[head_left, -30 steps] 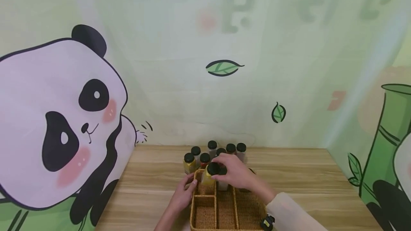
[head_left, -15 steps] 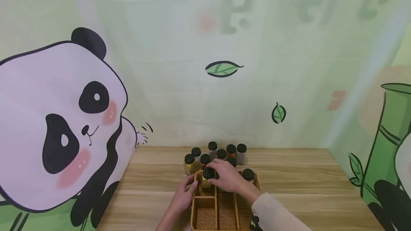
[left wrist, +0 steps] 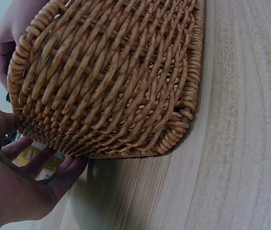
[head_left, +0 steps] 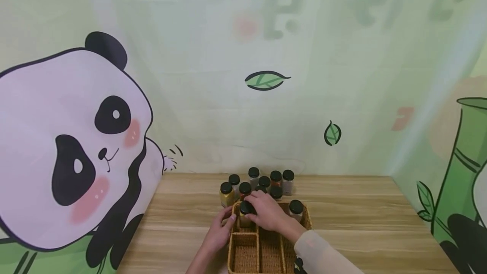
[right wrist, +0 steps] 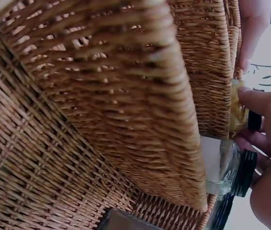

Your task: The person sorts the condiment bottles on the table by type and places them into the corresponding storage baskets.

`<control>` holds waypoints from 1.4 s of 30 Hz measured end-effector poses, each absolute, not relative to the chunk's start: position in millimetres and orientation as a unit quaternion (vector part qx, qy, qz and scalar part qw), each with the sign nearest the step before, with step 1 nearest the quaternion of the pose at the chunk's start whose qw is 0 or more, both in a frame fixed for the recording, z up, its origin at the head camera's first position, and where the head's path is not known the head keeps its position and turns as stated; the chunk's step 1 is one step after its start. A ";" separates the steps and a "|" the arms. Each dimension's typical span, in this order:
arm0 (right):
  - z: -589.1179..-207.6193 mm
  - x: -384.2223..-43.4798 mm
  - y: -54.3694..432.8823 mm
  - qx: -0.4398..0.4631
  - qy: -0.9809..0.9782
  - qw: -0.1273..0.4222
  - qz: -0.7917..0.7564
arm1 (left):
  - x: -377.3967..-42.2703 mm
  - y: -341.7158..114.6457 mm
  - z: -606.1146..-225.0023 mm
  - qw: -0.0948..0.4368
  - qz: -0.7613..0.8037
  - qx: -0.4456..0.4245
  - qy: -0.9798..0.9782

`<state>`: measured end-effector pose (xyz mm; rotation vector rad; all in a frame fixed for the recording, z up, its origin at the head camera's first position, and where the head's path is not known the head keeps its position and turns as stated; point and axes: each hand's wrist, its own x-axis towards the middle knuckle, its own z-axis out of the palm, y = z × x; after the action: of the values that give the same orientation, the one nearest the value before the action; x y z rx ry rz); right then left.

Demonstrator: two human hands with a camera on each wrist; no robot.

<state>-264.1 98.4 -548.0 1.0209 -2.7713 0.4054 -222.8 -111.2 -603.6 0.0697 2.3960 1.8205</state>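
A wicker basket [head_left: 243, 252] with several compartments stands at the front of the wooden table. My left hand [head_left: 218, 231] holds its back left corner, thumb at the rim and fingers along the outer wall [left wrist: 111, 72]. My right hand [head_left: 268, 210] pinches a spice jar [head_left: 245, 212] with a black lid, down in the back left compartment. In the right wrist view this jar shows yellow contents [right wrist: 238, 108], with thumb and fingers around it. Beside it, under the right hand, a clear jar with a white label [right wrist: 217, 160] stands in the neighbouring compartment, mostly hidden in the head view.
Another black-lidded jar [head_left: 296, 209] stands in the basket's back right compartment. Several more jars, among them a yellow one [head_left: 227, 194], cluster on the table [head_left: 354, 219] just behind the basket. A printed panda backdrop [head_left: 213, 109] closes off the back.
My right hand has lowered the yellow jar from above the basket, tilted at first, into the back left compartment, where it stands upright. The left hand keeps its place at the corner.
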 end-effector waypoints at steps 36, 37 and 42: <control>-518.0 -334.5 222.0 0.160 -0.938 0.036 0.306 | -222.8 -115.1 -604.4 0.068 0.635 0.035 0.769; -519.8 -336.2 222.1 0.165 -0.940 0.031 0.296 | -222.7 -115.0 -604.9 0.070 0.636 0.033 0.768; -528.8 -342.2 223.0 0.185 -0.949 0.013 0.256 | -220.7 -115.1 -604.5 0.065 0.642 0.039 0.763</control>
<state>-342.2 223.0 -528.8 0.5753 -2.9557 0.7966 -220.7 -115.1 -604.5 0.1181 2.3036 1.9361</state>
